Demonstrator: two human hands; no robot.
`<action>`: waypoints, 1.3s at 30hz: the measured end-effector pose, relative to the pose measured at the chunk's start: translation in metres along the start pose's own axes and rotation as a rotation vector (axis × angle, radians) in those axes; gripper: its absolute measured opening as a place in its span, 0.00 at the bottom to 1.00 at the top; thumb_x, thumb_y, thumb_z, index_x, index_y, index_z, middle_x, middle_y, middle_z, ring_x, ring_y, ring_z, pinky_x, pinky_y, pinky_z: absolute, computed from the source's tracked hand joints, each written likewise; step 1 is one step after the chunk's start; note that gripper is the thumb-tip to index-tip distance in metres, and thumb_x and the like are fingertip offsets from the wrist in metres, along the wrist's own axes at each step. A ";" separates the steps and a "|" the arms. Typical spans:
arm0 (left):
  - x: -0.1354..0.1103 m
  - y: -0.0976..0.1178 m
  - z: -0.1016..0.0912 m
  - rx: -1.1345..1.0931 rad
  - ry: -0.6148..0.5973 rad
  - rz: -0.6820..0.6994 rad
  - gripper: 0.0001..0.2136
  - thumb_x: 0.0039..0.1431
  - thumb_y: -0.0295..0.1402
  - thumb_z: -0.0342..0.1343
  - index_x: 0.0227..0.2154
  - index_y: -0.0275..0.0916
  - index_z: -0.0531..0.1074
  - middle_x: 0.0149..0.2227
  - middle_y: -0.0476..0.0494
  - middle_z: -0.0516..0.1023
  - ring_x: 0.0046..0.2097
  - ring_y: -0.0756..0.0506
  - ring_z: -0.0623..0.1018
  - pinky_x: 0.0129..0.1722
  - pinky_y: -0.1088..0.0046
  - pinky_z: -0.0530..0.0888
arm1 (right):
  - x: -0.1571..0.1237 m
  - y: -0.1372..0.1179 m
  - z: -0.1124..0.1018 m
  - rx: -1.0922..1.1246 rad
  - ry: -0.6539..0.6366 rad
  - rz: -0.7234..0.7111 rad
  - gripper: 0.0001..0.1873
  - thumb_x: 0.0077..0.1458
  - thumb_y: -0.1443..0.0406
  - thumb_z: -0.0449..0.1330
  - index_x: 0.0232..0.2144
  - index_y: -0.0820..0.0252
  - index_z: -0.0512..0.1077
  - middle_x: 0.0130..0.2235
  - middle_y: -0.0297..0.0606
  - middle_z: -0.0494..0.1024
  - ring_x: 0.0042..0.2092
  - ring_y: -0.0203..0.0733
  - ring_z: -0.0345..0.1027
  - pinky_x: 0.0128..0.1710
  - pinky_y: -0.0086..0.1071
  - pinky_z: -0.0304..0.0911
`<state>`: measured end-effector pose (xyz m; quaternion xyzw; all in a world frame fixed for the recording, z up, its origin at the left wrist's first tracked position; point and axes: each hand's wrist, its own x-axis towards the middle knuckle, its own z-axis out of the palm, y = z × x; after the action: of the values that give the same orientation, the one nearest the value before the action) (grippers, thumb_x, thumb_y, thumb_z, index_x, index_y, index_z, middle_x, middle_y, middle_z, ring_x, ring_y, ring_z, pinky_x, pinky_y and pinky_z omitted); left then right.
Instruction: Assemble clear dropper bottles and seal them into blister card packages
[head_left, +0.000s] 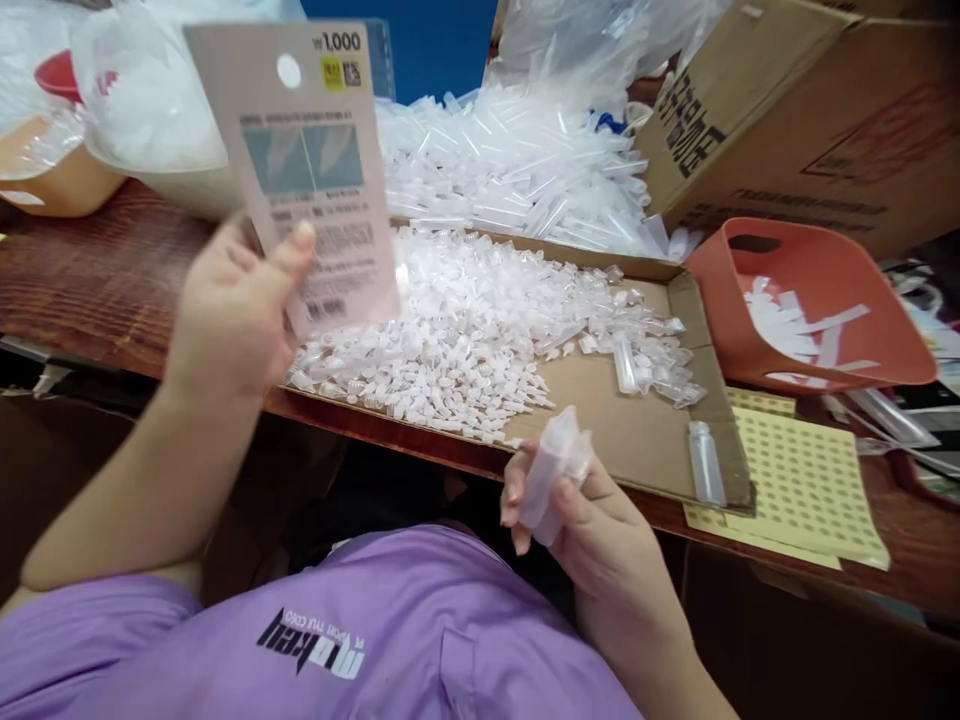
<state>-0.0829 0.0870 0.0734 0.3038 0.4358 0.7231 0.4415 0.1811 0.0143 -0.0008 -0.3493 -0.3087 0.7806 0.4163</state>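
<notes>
My left hand [240,310] grips a flat printed package card [307,220] by its lower left side, thumb across the front. The card has a hang hole, a price of 1,000 and two small blue pictures. Low over the table's front edge, my right hand [577,510] is closed around translucent plastic bottles [551,475], their outlines partly hidden by the fingers. Between and behind the hands lies a shallow cardboard tray [600,430] heaped with small clear caps and white nozzle tips [450,340]. One clear bottle [705,465] lies at the tray's right end.
A large pile of translucent tubes [510,170] lies behind the tray. To the right are an orange basket [810,300] with white strips, yellow sticker sheets [810,480] and a big cardboard box [810,130]. Bag-lined bowls [172,180] stand at the back left.
</notes>
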 end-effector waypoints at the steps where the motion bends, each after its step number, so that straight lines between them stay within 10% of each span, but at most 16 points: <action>1: -0.019 -0.011 0.004 -0.023 -0.052 0.043 0.06 0.61 0.22 0.61 0.39 0.37 0.77 0.42 0.49 0.86 0.65 0.41 0.69 0.69 0.54 0.61 | -0.002 0.002 0.004 -0.010 -0.054 0.057 0.16 0.52 0.56 0.70 0.42 0.52 0.75 0.31 0.32 0.78 0.30 0.34 0.74 0.23 0.22 0.68; 8: -0.080 -0.068 0.014 -0.270 -0.034 -0.294 0.10 0.69 0.28 0.51 0.43 0.40 0.78 0.46 0.47 0.84 0.63 0.43 0.73 0.62 0.62 0.72 | -0.001 0.020 0.006 -0.172 -0.188 0.390 0.18 0.43 0.61 0.75 0.36 0.61 0.77 0.33 0.32 0.78 0.30 0.27 0.70 0.30 0.20 0.67; 26: -0.094 -0.062 0.016 -0.320 -0.073 -0.631 0.20 0.73 0.34 0.38 0.58 0.41 0.70 0.47 0.44 0.83 0.58 0.40 0.77 0.50 0.62 0.80 | -0.019 0.032 -0.016 -0.190 -0.031 0.326 0.21 0.49 0.57 0.72 0.39 0.57 0.69 0.40 0.37 0.82 0.39 0.35 0.78 0.34 0.24 0.71; 39: -0.120 -0.073 0.006 -0.079 -0.404 -0.864 0.11 0.58 0.27 0.65 0.44 0.41 0.77 0.46 0.44 0.84 0.46 0.42 0.83 0.44 0.69 0.80 | -0.021 0.033 -0.002 -0.349 0.108 0.280 0.41 0.48 0.51 0.70 0.54 0.49 0.49 0.48 0.40 0.75 0.34 0.38 0.77 0.25 0.28 0.71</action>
<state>0.0009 -0.0024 0.0038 0.2122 0.3997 0.4159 0.7888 0.1766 -0.0192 -0.0216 -0.4967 -0.3647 0.7459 0.2530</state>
